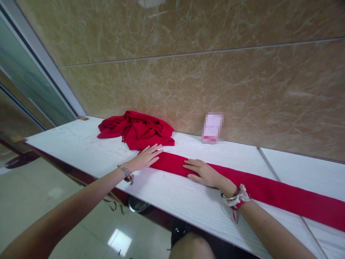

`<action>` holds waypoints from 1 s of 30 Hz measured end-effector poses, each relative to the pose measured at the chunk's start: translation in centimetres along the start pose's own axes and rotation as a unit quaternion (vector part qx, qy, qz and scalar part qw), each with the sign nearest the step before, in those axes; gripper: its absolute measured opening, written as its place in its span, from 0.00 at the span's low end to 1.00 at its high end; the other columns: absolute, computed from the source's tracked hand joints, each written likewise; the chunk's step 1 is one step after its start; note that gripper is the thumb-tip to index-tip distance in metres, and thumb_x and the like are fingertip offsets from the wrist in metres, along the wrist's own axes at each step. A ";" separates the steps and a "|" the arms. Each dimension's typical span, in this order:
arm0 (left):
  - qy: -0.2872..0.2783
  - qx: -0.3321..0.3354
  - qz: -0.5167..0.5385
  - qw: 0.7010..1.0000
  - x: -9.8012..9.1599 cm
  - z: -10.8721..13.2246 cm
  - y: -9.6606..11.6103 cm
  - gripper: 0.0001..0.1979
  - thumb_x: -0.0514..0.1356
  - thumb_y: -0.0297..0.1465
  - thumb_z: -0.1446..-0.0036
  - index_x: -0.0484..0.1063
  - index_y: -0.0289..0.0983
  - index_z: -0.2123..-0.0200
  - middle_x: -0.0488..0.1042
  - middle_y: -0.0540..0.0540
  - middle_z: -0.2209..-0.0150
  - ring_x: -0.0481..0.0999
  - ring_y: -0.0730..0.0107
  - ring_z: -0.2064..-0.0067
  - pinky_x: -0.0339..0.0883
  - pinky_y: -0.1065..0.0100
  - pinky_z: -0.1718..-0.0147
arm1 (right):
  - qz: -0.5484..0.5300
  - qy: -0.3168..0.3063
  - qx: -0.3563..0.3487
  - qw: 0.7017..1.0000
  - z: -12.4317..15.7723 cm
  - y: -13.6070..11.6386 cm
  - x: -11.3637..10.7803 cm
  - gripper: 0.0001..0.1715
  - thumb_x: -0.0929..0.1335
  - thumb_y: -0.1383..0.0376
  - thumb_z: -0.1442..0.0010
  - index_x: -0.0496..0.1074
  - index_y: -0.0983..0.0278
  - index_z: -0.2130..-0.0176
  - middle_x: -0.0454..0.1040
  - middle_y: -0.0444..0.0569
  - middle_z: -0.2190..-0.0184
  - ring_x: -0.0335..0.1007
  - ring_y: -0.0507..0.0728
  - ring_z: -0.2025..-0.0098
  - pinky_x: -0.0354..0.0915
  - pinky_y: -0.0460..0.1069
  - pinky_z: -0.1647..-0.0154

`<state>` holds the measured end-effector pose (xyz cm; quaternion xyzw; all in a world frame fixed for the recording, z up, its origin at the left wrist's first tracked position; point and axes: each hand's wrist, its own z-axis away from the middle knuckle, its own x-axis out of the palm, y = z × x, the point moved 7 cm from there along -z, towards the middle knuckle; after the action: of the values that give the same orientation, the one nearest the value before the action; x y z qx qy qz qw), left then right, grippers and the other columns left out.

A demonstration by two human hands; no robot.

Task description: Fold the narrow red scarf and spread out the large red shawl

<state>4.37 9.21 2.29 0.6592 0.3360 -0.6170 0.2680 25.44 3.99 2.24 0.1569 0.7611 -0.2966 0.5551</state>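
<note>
Two hands are in view, both laid on one long red cloth band [265, 189], folded flat along the counter [70, 138] and running out at the right edge of view. The left hand [144, 158] rests at the band's left end, its fingers slightly apart and extended; the right hand [205, 174] lies flat farther along, fingers also apart. Neither is clamped on the cloth.

One crumpled heap of red fabric [147, 131] lies just beyond the left hand; whether it joins the band cannot be told. One pale, pixelated object [212, 126] leans near the wall. Wristwear is noted on both arms: beaded strands [126, 173] on the left, a whitish band [242, 194] with red cord on the right.

Counter: white, wood-grained, one grey seam [266, 162] passing beneath the band. Wall [215, 79]: brown marbled tile. One framed glass panel [32, 68] stands at left. Floor [29, 201]: pale, glossy. One round bowl [138, 205] shows below the counter's front edge, near one knee [192, 246].
</note>
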 end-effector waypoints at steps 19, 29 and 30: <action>-0.028 -0.023 -0.008 0.999 1.7 -0.6 1.0 0.24 0.45 0.37 0.39 0.52 0.43 0.40 0.52 0.43 0.38 0.48 0.59 0.37 0.39 0.44 0.44 | 0.026 0.017 0.064 0.997 -1.2 0.0 0.2 0.32 0.54 0.53 0.37 0.54 0.68 0.40 0.56 0.58 0.41 0.47 0.61 0.38 0.46 0.61 0.39; -0.042 -0.040 -0.008 0.998 1.6 -0.3 1.1 0.25 0.47 0.37 0.40 0.50 0.43 0.40 0.50 0.43 0.37 0.46 0.57 0.37 0.34 0.37 0.46 | 0.046 -0.023 0.121 0.991 -5.8 -2.1 2.5 0.34 0.57 0.53 0.38 0.54 0.72 0.40 0.51 0.59 0.39 0.43 0.64 0.37 0.43 0.61 0.38; -0.042 -0.041 -0.008 0.998 1.6 -0.4 1.1 0.26 0.47 0.37 0.41 0.50 0.43 0.40 0.50 0.43 0.37 0.46 0.57 0.37 0.35 0.38 0.46 | 0.049 -0.021 0.124 0.991 -5.7 -2.1 2.6 0.34 0.57 0.53 0.38 0.53 0.72 0.40 0.51 0.59 0.39 0.43 0.63 0.37 0.43 0.61 0.38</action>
<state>5.51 8.95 0.63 0.6181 0.3549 -0.6322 0.3040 19.09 5.70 1.62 0.2556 0.6976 -0.3643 0.5615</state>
